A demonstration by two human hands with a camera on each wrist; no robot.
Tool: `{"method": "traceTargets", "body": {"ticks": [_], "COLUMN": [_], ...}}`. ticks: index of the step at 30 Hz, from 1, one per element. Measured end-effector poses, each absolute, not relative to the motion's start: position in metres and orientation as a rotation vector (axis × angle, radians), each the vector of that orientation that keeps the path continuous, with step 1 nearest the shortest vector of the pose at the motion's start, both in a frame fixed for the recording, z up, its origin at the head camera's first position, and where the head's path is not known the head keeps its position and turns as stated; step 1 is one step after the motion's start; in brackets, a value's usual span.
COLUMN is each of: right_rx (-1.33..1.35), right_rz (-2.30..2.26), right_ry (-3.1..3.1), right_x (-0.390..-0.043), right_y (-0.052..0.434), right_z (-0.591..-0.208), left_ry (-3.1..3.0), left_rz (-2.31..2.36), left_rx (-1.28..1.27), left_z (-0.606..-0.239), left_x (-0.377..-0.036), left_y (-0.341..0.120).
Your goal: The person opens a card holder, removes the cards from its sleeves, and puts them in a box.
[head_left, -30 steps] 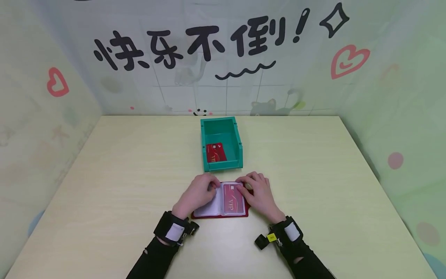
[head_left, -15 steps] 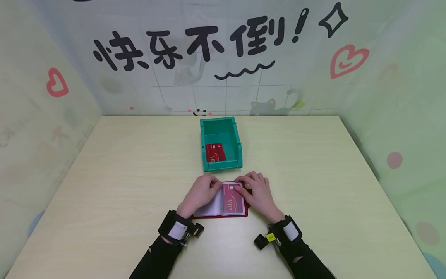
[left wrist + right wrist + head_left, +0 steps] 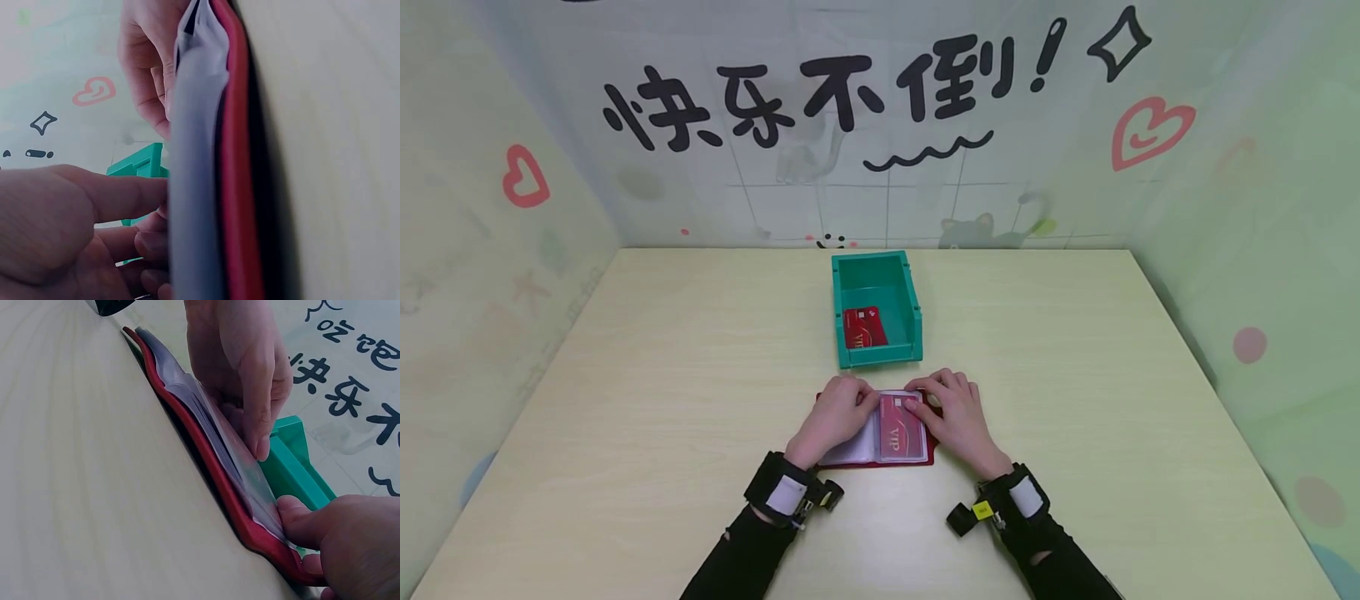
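Red-covered and lying open on the pale wooden table, one card holder sits between two hands. The left hand rests on its clear left-hand sleeves with fingers laid fairly straight, while the right hand presses its fingertips onto the right page, where a red VIP card shows through the plastic. Seen edge-on from the wrists, the holder is a stack of translucent pockets over a red cover. Just beyond it stands one green bin, holding a second red VIP card.
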State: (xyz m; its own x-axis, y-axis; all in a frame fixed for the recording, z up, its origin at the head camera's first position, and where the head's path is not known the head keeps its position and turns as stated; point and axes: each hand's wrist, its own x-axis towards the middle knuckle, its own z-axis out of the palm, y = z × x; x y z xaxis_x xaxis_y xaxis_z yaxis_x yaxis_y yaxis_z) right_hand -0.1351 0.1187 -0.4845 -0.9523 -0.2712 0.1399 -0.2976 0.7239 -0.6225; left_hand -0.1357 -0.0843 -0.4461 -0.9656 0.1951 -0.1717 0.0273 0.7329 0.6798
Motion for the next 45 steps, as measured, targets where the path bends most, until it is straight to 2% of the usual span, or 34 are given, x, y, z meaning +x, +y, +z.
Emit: {"method": "traceTargets", "body": {"ticks": [11,29,35,41,45], "right_rx": [0.491,0.492,0.496,0.497,0.498], "right_rz": [1.042,1.033,1.026,1.031,1.027], "right_ry": [-2.895,-2.887,-2.88,-2.876,-2.883], "right_x": [-0.136,-0.135,-0.134,-0.134,-0.134], "right_y": [0.12,0.12,0.12,0.12,0.12], "right_z": [-0.486,-0.487,-0.486,-0.485,-0.486], "left_ry": [2.74,2.732,2.663,2.709,2.68], "left_rz": [1.026,1.046,1.01,0.939,0.963], "left_rx": [0.219,0.171,0.049,0.13,0.071], "left_z": [-0.451,-0.446,-0.439,-0.438,-0.436], "left_x": [-0.136,-0.135,-0.136,-0.134,-0.134], "left_y": [-0.085,-0.086,-0.092,-0.09,-0.091]}}
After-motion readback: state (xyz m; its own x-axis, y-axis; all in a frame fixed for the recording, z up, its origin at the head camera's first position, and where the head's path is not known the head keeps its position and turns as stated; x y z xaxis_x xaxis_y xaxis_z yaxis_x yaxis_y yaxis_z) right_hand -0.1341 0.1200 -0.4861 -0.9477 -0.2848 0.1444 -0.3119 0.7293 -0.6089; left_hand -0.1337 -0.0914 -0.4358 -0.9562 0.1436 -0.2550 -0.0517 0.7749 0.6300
